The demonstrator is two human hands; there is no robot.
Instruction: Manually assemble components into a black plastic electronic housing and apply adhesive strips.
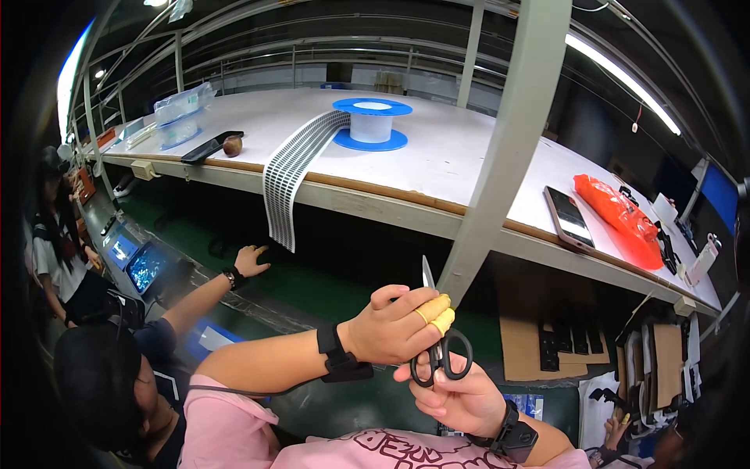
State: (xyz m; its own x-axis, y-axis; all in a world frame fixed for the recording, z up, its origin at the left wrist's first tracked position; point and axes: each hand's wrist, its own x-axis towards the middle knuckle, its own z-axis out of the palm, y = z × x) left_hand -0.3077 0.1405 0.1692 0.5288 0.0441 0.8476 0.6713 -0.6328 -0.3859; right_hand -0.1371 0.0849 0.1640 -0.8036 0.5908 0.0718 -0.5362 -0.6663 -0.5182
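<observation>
Both hands are on a pair of black-handled scissors point(427, 275), held upright in front of my chest below the shelf edge. My left hand point(394, 324), with yellow covers on some fingers, is closed around their middle, and the blade tip sticks up above it. My right hand point(461, 395) grips the black handle loops from below. Beyond my hands, a reel with blue flanges point(372, 139) and a white core stands on the white shelf. A strip with rows of dark marks point(291, 176) runs off the reel and hangs over the front edge.
A metal post point(508, 148) rises just beyond the scissors. On the shelf right are a phone point(569, 217) and an orange-red plastic bag point(617, 211); left are a black tray point(211, 147) and clear wrapped reels point(180, 117). At left, a co-worker's hand point(251, 262) reaches out.
</observation>
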